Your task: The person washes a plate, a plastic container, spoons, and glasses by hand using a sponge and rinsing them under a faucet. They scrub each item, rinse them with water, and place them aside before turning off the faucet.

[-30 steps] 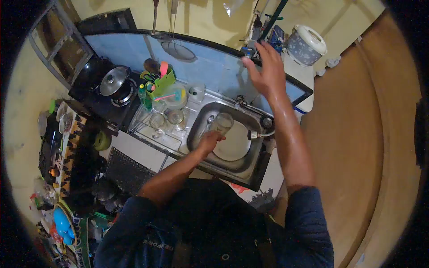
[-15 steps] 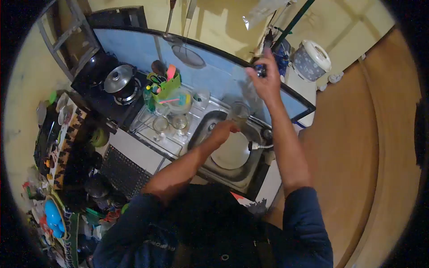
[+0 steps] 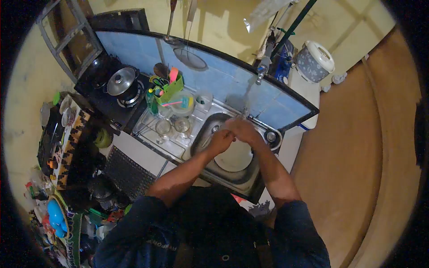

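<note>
A clear drinking glass seems to be between the two hands above the sink, below the tap, though fingers cover so much of it that its outline barely shows. The left hand [image 3: 221, 140] is curled, seemingly around the near side of the glass. The right hand [image 3: 245, 131] is close against it, knuckles up; whether its fingers grasp the glass or only rub it, I cannot tell. The action in hand looks like both hands working on the glass in falling water. Turning it there would call for a firm left hold, since wet glass slips, and care to keep it off what lies beneath.

Under the hands, a round, pale plate or shallow bowl [image 3: 234, 158] sits in the stainless-steel sink [image 3: 228, 176]. The silver metal tap [image 3: 261, 75] is on the wall above, with a thin, blurred streak like water under it. Beside the basin, two clear glass mugs [image 3: 163, 127] stand on the ridged metal draining board [image 3: 176, 145], near a bright green plastic holder [image 3: 172, 90].

The hands hide the far part of the plate. The right wrist overlaps the sink's edge, and the contents of the green holder are too small to sort out.
</note>
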Available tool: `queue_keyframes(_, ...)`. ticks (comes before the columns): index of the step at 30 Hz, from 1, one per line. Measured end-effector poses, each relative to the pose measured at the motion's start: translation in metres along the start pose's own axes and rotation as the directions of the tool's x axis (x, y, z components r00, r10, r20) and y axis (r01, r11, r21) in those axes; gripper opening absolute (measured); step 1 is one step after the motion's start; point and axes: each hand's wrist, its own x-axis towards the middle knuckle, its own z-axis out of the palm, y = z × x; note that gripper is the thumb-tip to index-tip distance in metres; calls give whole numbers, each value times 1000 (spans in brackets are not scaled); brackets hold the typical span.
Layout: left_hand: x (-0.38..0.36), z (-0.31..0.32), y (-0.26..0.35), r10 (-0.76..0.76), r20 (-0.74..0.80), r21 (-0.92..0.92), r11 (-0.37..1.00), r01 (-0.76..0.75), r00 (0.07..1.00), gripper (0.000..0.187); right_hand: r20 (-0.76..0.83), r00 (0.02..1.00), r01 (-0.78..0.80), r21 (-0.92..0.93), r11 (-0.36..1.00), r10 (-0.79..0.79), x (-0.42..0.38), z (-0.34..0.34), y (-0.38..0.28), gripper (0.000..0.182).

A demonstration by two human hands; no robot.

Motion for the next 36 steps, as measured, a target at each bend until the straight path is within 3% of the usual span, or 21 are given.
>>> queue_keyframes(1, -3, -3, 1, -1, -3, -3, 1000, 1, 1000, 37, 101, 974, 195, 69, 978, -202, -6, 2, -2, 65)
queue_keyframes(2, -8, -6, 2, -29, 39, 40, 999, 27, 999, 36, 106, 973, 196, 67, 978, -202, -3, 5, 5, 65)
queue_keyframes(4, -7, -5, -8, -55, 74, 88, 995, 49, 996, 36, 166, 958, -269, 242, 932, 233, 7, 5, 14, 67)
queue_keyframes(7, -4, 7, -28, 47, -35, 154, 987, -41, 998, 35, 237, 972, -30, 111, 993, 3, -17, -18, -31, 68)
queue_keyframes(11, -1, -2, -21, -97, 33, 98, 991, 94, 995, 37, 36, 984, -176, 283, 943, 173, 16, 15, 23, 68)
queue_keyframes(13, 1, -2, -18, -108, 11, 160, 982, 105, 994, 39, 334, 942, -63, 114, 991, 21, 0, -8, -9, 62)
queue_keyframes(14, -1, -6, -11, -88, 45, 115, 990, 82, 995, 39, 334, 942, -67, 116, 991, 25, 6, 0, 5, 62)
queue_keyframes(17, 1, -4, -6, 27, 15, 93, 995, -29, 1000, 36, 223, 974, -88, 271, 959, 26, 29, 26, 44, 53)
queue_keyframes(19, -1, 0, 1, 123, -28, 116, 986, -119, 992, 35, 96, 995, -66, 558, 827, 14, 16, 38, 51, 41)
queue_keyframes(20, 0, -3, 8, 171, 43, 254, 951, -177, 984, 33, 88, 996, -61, 557, 828, 14, 16, 45, 54, 41)
queue_keyframes(22, 2, -5, 11, 206, 115, 387, 892, -234, 972, 31, -341, 899, 4, 635, 773, 275, 17, 67, 57, 32)
queue_keyframes(23, 4, -3, 9, 211, 139, 432, 866, -251, 968, 30, -343, 898, 7, 636, 772, 275, 10, 68, 57, 32)
queue_keyframes(25, 6, -4, 15, 213, 169, 473, 839, -269, 962, 29, -107, 961, 43, 970, 240, 257, -14, 51, 33, 27)
queue_keyframes(26, 6, -9, 22, 262, 208, 554, 763, -334, 943, 28, -108, 959, 44, 970, 238, 261, -17, 58, 37, 27)
queue_keyframes(28, 10, -11, 20, 306, 250, 624, 675, -395, 919, 27, -112, 962, 138, 986, -88, 248, -19, 72, 43, 28)
queue_keyframes(29, 15, -9, 12, 488, 124, 617, 643, -452, 864, 30, -114, 962, 140, 986, -89, 249, -20, 79, 46, 28)
queue_keyframes(31, 29, -1, -3, 647, -2, 616, 601, -509, 762, 33, 162, 852, 86, 895, -438, 498, -25, 86, 43, 32)
queue_keyframes(33, 49, 9, -13, 522, -278, 303, 844, -442, 806, 44, 135, 897, 85, 882, -464, 420, -32, 100, 61, 34)
queue_keyframes(34, 57, 12, -27, 521, -278, 298, 846, -443, 807, 44, 106, 936, 78, 869, -489, 336, -36, 103, 65, 35)
queue_keyframes(35, 66, 12, -41, 203, -73, 143, 971, -192, 976, 48, 104, 936, 78, 871, -484, 337, -38, 104, 69, 35)
queue_keyframes(36, 70, 10, -43, -124, 180, 56, 992, 116, 976, 52, 129, 906, 82, 881, -465, 404, -40, 100, 64, 35)
